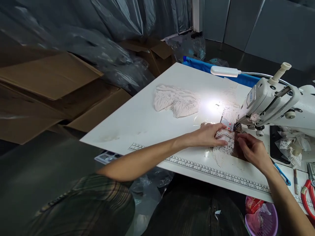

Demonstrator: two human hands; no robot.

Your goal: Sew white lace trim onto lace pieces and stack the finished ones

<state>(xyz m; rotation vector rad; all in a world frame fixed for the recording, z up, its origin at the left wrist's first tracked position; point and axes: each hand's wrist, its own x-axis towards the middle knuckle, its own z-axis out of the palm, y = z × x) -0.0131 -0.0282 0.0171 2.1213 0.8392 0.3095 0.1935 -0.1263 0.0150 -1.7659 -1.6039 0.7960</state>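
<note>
My left hand [212, 135] lies on a piece of cream lace [225, 147], with thumb and fingers spread apart beside the presser foot [235, 127] of a white sewing machine [273, 101]. Right of the foot, my right hand [254, 151] has its fingers pinched together at the edge of a brown flat piece [239, 149]. What sits between those fingertips is too small to make out. More lace [230, 111] extends behind the foot. A bunched length of cream lace fabric [177, 101] rests farther left on the white table [137, 114].
A lit lamp [225, 71] hangs over the work. Red-handled scissors [306, 196], a blue tool [282, 173] and lace scraps [292, 147] lie at the right. Below the table stands a purple basket [274, 218]. Cardboard boxes [49, 75] fill the left side.
</note>
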